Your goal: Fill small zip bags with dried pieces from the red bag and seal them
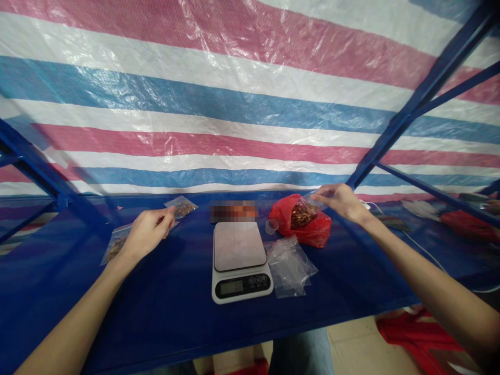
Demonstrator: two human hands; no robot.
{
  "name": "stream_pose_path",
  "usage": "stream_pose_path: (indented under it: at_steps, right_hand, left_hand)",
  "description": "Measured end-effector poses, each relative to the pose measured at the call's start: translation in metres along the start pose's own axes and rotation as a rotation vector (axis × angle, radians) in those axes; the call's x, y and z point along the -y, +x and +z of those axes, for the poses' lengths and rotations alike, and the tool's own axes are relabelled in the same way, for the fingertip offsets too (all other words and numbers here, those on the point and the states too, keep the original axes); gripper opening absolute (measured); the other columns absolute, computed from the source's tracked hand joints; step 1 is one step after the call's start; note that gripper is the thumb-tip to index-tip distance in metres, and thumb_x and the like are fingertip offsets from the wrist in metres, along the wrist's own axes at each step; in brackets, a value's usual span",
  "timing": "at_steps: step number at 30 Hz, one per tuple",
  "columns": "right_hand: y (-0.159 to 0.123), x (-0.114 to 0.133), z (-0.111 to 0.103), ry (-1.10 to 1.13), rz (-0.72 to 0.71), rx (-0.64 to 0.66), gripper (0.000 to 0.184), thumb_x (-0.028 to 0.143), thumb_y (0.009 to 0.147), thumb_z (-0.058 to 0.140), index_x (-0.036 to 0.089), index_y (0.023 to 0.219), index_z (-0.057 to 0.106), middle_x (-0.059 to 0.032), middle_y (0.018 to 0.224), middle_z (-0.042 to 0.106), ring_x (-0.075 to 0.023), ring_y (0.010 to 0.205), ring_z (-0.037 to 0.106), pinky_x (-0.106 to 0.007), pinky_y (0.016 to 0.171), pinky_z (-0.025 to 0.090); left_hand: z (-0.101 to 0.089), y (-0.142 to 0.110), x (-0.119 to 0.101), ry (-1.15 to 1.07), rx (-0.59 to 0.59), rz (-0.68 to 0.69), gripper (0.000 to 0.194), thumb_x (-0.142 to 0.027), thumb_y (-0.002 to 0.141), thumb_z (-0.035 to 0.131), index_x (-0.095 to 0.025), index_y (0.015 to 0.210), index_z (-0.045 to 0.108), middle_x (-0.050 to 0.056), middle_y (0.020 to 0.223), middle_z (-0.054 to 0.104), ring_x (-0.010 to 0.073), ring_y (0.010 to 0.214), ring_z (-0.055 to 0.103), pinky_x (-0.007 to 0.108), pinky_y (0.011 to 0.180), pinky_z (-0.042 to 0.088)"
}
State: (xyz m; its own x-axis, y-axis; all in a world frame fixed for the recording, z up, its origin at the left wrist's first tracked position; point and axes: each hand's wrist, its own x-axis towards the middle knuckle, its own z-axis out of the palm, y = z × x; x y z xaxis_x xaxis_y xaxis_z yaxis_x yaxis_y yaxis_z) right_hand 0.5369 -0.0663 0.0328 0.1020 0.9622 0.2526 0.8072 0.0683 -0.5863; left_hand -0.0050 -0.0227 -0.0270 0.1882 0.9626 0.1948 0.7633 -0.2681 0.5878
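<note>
My left hand (pixel 154 229) is closed, its fingertips at the corner of a small clear plastic bag (pixel 184 208) with brown bits inside. Under the wrist lies another filled clear bag (pixel 115 245), partly covered. Over the rim of a red plastic bag (pixel 321 229), my right hand (pixel 339 200) pinches a clear plastic piece (pixel 310 198) whose full shape I cannot make out. Reddish-brown dried bits (pixel 302 216) fill the open red bag. A white kitchen scale (pixel 239 247) stands between my hands with nothing on its plate; its display is too dim to read.
Flat clear bags (pixel 291 268) lie right of the scale, and a small clear cup (pixel 271 226) stands beside the red bag. A blurred-out object (pixel 234 211) sits behind the scale. Blue metal bars (pixel 390 138) frame the blue table (pixel 167 323); a white cable (pixel 425 252) runs at right.
</note>
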Motion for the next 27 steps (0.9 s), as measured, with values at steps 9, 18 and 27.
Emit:
stream_pose_path:
  at_steps: [9,18,27]
  right_hand:
    - [0.008,0.000,-0.007,-0.021,0.014,0.071,0.060,0.080,0.067,0.079,0.020,0.077,0.082,-0.0103,0.072,0.078,-0.0235,0.062,0.065,-0.035,0.057,0.047]
    - [0.004,0.012,-0.013,-0.173,-0.037,-0.047,0.032,0.049,0.085,0.077,0.019,0.077,0.080,-0.0122,0.078,0.079,-0.0257,0.070,0.070,-0.036,0.064,0.048]
    - [-0.129,0.061,0.041,-0.285,-0.550,-0.135,0.047,0.026,0.105,0.050,0.036,0.148,0.065,-0.0115,0.133,0.074,-0.0327,0.122,0.070,-0.050,0.102,0.056]
  left_hand:
    - [-0.001,-0.001,-0.003,0.043,-0.007,0.017,0.062,-0.065,0.100,0.035,-0.023,0.060,0.056,0.003,0.051,0.062,0.0212,0.055,0.059,0.030,0.062,0.039]
    - [-0.001,-0.004,-0.005,0.060,-0.017,0.005,0.060,-0.063,0.099,0.036,-0.022,0.059,0.056,0.003,0.052,0.062,0.0207,0.056,0.058,0.031,0.063,0.038]
    - [-0.008,-0.010,-0.006,0.119,-0.057,-0.042,0.059,-0.062,0.099,0.034,-0.022,0.062,0.056,0.003,0.054,0.059,0.0200,0.055,0.056,0.031,0.061,0.035]
